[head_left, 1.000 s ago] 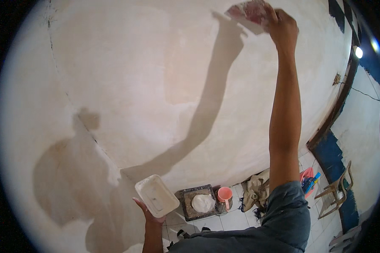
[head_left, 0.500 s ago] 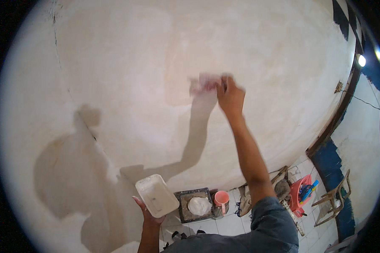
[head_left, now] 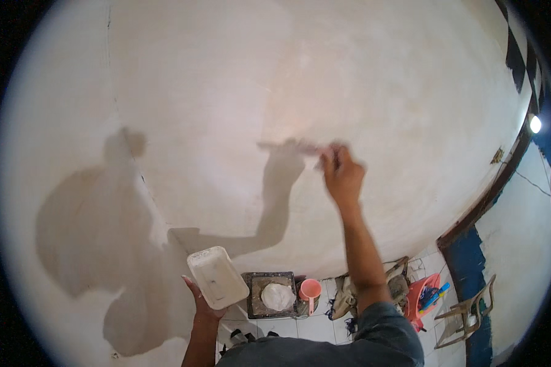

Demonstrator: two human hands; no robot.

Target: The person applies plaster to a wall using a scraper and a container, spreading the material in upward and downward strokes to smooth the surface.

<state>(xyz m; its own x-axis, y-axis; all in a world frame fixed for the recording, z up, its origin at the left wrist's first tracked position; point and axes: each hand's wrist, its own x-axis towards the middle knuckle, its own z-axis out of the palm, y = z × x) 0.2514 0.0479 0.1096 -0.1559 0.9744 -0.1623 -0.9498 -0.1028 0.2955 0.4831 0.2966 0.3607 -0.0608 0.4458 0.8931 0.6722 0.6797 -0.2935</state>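
Scraper [head_left: 305, 148], blurred, lay at the wall [head_left: 208, 116]; whether it touched could not be told. The right hand [head_left: 344, 174] pinched its near end, presumably to leave the edge free. At its 7 o'clock, the left hand [head_left: 206, 307] held the tray [head_left: 218, 277] by its lower end, probably for easy reach. Box [head_left: 262, 283] and dipper [head_left: 310, 287], near 6 o'clock, crowded the wall's foot; a basket [head_left: 417, 295] stood at 5.

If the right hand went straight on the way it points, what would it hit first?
Probably the broad, cream-white wall; the thin, flat, reddish tool in the right hand would meet it first. Blur hides whether it already touches.
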